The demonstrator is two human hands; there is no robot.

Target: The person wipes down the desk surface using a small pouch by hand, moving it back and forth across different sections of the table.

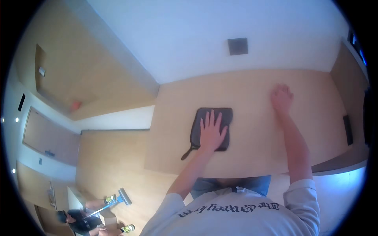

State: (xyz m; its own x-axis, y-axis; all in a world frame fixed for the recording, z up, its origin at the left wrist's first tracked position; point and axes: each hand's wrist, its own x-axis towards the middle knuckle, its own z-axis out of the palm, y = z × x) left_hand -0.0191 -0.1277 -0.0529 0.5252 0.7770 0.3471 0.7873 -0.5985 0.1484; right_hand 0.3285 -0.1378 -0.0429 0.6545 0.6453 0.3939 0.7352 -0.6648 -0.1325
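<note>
A flat dark pouch with a wrist strap (195, 131) lies on the light wooden desk (252, 151). On top of it rests my left hand (212, 131), palm down, with the fingers spread. Farther right, my right hand (282, 98) is over the desk with its fingers curled in. Whether anything is inside those curled fingers is hidden, and the hand is slightly blurred. It is apart from the pouch.
A dark square plate (238, 46) is on the white wall behind the desk. A dark narrow object (347, 130) is at the right side. At the lower left, a seated person (84, 222) is beside a blue-handled mop (124, 196).
</note>
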